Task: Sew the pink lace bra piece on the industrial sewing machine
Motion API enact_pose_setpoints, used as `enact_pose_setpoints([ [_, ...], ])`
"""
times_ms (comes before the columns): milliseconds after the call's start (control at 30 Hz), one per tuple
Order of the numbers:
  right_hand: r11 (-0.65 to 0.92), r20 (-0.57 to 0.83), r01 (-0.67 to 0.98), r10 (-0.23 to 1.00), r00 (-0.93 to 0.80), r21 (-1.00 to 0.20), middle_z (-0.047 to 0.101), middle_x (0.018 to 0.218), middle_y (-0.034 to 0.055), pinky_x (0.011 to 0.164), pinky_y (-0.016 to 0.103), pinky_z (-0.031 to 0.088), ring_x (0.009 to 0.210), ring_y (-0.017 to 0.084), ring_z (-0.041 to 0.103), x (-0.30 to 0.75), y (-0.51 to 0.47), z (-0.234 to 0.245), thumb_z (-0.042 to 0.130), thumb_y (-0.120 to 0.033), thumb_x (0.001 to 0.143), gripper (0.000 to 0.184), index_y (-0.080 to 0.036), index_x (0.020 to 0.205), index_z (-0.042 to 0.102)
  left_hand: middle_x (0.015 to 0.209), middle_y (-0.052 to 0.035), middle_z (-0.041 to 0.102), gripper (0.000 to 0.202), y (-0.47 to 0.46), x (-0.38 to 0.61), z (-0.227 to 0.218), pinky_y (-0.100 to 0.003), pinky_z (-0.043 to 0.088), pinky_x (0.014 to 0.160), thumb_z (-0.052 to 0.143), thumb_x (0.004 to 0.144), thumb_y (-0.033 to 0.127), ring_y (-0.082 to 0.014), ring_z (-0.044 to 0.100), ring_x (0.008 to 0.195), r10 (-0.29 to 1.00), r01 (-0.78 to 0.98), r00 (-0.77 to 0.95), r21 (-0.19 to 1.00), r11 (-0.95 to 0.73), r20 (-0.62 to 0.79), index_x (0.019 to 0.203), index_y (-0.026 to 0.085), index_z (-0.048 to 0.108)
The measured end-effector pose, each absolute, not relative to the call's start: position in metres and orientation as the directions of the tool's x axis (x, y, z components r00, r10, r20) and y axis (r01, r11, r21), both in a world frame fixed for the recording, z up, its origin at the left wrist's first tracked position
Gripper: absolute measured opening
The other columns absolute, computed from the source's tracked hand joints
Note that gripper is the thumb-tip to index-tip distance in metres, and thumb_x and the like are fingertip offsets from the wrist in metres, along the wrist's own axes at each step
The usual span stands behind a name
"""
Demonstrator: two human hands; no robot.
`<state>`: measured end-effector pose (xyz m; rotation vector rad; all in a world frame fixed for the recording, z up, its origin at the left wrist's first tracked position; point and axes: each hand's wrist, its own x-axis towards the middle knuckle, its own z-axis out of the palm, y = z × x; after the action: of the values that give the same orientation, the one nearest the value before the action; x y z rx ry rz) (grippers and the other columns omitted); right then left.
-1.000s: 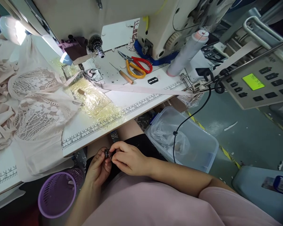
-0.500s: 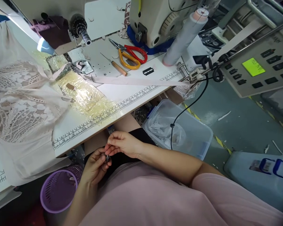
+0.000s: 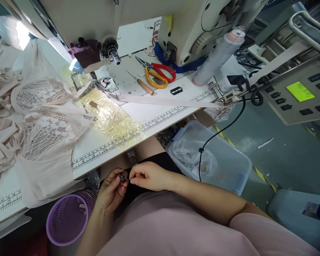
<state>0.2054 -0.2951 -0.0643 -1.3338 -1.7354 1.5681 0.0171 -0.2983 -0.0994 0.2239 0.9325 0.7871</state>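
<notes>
My left hand (image 3: 112,190) is closed around a small dark metal part (image 3: 121,176), held in its fingertips below the table edge, over my lap. My right hand (image 3: 149,176) pinches something thin, perhaps a thread or pin, right beside that part; I cannot make it out. Both hands sit close together under the white sewing table (image 3: 138,117), whose front edge carries a printed ruler.
On the table lie beige lace fabric (image 3: 40,121), red and yellow scissors (image 3: 157,73), a wooden-handled awl (image 3: 142,84), a razor blade (image 3: 176,90) and a beige strap (image 3: 162,102). The sewing machine (image 3: 176,28) stands behind. A purple basket (image 3: 66,218) and clear plastic box (image 3: 213,156) stand below.
My right hand moved from above the left hand's fingertips to beside them, pinching at the small part. The view shifted slightly; the left hand keeps its hold.
</notes>
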Motion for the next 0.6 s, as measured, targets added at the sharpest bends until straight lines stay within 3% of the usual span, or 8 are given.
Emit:
enact_pose_setpoints([
  [200, -0.109, -0.264, 0.363, 0.873, -0.409, -0.925, 0.046, 0.055, -0.0062, 0.050, 0.018, 0.031, 0.051, 0.006, 0.040, 0.2003, -0.2935, -0.0672, 0.061, -0.012, 0.078, 0.007, -0.013, 0.072, 0.065, 0.066, -0.0002, 0.065, 0.036, -0.3012, 0.0167, -0.0979, -0.007, 0.049, 0.045, 0.089, 0.051, 0.019, -0.0047, 0.057, 0.051, 0.667, -0.501, 0.361, 0.467, 0.728, -0.652, 0.082, 0.019, 0.071],
  [433, -0.144, -0.328, 0.436, 0.864, -0.383, -0.888, 0.045, 0.055, -0.0066, 0.052, 0.018, 0.030, 0.053, 0.006, 0.040, 0.1958, -0.2894, -0.0690, 0.060, -0.008, 0.077, 0.010, -0.013, 0.069, 0.061, 0.065, -0.0016, 0.068, 0.036, -0.3023, 0.0169, -0.1007, -0.009, 0.050, 0.046, 0.090, 0.048, 0.021, -0.0061, 0.060, 0.050, 0.591, -0.417, 0.407, 0.434, 0.799, -0.696, 0.079, 0.018, 0.073],
  [600, -0.126, -0.293, 0.437, 0.895, -0.337, -0.891, 0.044, 0.056, -0.0067, 0.053, 0.018, 0.029, 0.053, 0.006, 0.039, 0.1988, -0.2908, -0.0690, 0.057, -0.005, 0.078, 0.012, -0.012, 0.068, 0.059, 0.066, -0.0014, 0.069, 0.034, -0.3025, 0.0146, -0.1044, -0.011, 0.052, 0.047, 0.089, 0.051, 0.019, -0.0073, 0.061, 0.050, 0.565, -0.357, 0.433, 0.442, 0.823, -0.702, 0.081, 0.017, 0.073],
])
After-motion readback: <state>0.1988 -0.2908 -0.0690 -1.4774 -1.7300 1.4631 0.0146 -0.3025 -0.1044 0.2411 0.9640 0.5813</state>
